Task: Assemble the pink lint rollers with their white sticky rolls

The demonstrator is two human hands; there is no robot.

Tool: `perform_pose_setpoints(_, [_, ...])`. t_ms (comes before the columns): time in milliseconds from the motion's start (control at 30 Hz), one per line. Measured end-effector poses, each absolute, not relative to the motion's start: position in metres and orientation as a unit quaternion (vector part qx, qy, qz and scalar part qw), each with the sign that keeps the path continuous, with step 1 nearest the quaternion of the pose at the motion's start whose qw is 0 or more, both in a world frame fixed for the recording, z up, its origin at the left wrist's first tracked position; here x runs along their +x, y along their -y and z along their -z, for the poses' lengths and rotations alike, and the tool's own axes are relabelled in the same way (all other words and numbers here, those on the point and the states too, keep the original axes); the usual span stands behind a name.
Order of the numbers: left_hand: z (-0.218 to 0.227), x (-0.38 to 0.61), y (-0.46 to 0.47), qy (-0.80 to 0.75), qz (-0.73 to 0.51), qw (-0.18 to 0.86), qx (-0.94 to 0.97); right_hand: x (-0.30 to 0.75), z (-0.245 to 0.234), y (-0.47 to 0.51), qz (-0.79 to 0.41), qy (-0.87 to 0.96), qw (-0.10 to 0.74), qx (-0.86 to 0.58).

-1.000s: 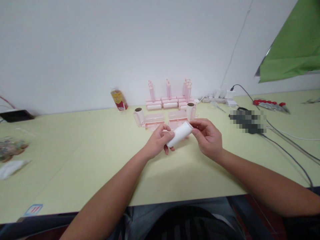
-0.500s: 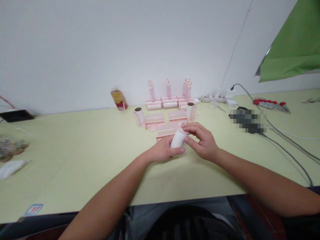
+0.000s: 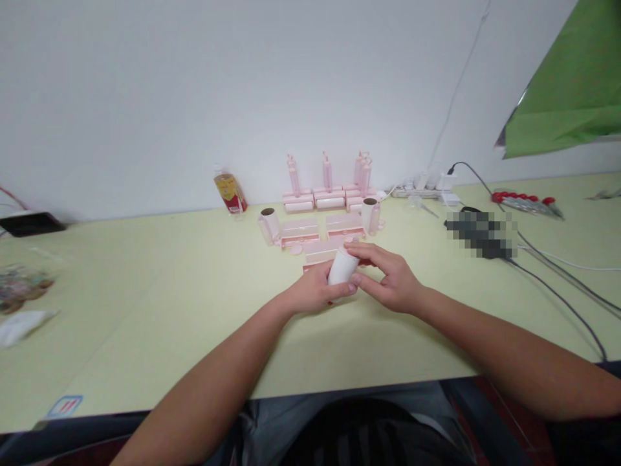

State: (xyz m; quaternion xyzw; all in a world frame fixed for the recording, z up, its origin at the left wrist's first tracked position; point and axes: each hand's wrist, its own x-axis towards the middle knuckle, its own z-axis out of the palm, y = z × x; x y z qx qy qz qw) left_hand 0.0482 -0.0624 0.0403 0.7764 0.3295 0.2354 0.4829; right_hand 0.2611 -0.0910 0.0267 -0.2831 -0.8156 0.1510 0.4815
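Observation:
A white paper roll (image 3: pixel 341 268) stands nearly upright between my two hands, a little above the pale green table (image 3: pixel 145 310). My left hand (image 3: pixel 310 294) is wrapped round its lower part. My right hand (image 3: pixel 385 278) pinches its upper end with thumb and fingers. Just behind the roll lies a pink plastic case (image 3: pixel 321 252). Further back are more pink cases (image 3: pixel 299 230), two upright rolls with dark cores (image 3: pixel 270 224) and a row of pink roller handles (image 3: pixel 326 188) against the wall.
A small bottle (image 3: pixel 230 192) stands by the wall. A power strip (image 3: pixel 422 188), a dark blurred object (image 3: pixel 480 234) and cables (image 3: pixel 563 285) lie at the right, with red-tipped tools (image 3: pixel 524 202) behind. Wrapped items (image 3: pixel 19 291) sit at the left edge.
The roll has gone from lying slantwise between my hands to nearly upright. Both hands have come closer together and lower, toward the pink case.

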Motion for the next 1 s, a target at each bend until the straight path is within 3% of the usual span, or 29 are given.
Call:
perform_pose_setpoints(233, [-0.042, 0.05, 0.066, -0.31, -0.209, 0.601, 0.707, 0.262, -0.023, 0.089, -0.197, 0.823, 0.459, -0.27])
perform_pose_setpoints(367, [-0.043, 0.05, 0.066, -0.301, -0.243, 0.653, 0.651, 0.256, -0.021, 0.089, -0.121, 0.862, 0.428, -0.245])
perform_pose_setpoints(633, [-0.042, 0.051, 0.073, -0.301, -0.214, 0.655, 0.659, 0.249, -0.018, 0.09, -0.081, 0.854, 0.434, -0.274])
perform_pose_setpoints(733, [-0.044, 0.047, 0.069, -0.327, -0.247, 0.555, 0.724, 0.255, -0.019, 0.092, -0.098, 0.832, 0.467, -0.284])
perform_pose_setpoints(900, [-0.046, 0.039, 0.055, -0.472, -0.288, 0.185, 0.812, 0.263, -0.02, 0.092, -0.127, 0.778, 0.559, -0.256])
perform_pose_setpoints(1000, [-0.044, 0.035, 0.05, -0.498, -0.24, 0.071, 0.83, 0.265, -0.02, 0.091, -0.147, 0.764, 0.583, -0.234])
